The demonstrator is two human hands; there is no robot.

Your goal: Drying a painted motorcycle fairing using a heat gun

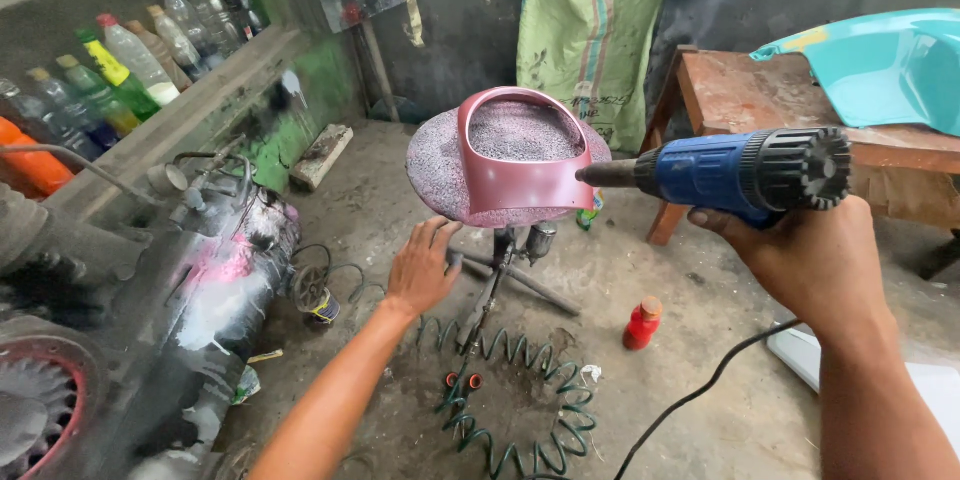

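Note:
My right hand (815, 260) grips a blue and black heat gun (745, 172) whose metal nozzle points left at a freshly painted pink curved plastic part (520, 180). The part rests on a round speckled stand top (430, 165) on a thin metal post. My left hand (422, 265) hovers with fingers spread just below the stand top's left edge, holding nothing. The heat gun's black cord trails down past my right wrist.
An air compressor (190, 290) stained with paint stands at the left. A coiled green air hose (520, 410) and a red bottle (642, 324) lie on the concrete floor. A wooden bench (760, 95) holds a turquoise panel (880, 65). Several bottles (130, 60) line a shelf.

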